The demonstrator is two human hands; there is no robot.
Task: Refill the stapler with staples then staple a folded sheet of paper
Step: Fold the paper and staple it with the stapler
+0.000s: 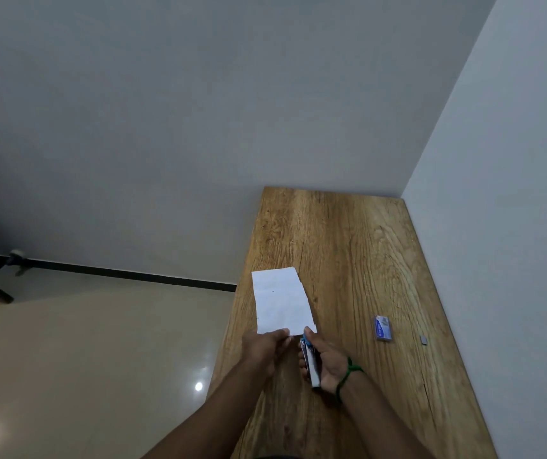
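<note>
My left hand (pixel 265 347) pinches the near edge of the folded paper (pixel 282 301), which extends away from me above the wooden table (pixel 348 246). My right hand (pixel 323 362) grips the stapler (pixel 308 359), fingers curled round its body, its nose at the paper's near right corner. The staple box (pixel 382 328) lies on the table, well apart to the right, a small staple strip (pixel 423 339) beyond it.

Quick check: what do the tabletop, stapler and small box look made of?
Tabletop: wood or wood-look laminate, matte, bold grain lines. Stapler: shiny silver metal body, blue nose piece, probably plastic. Small box: likely printed cardboard, blue and white; too small to be sure.
</note>
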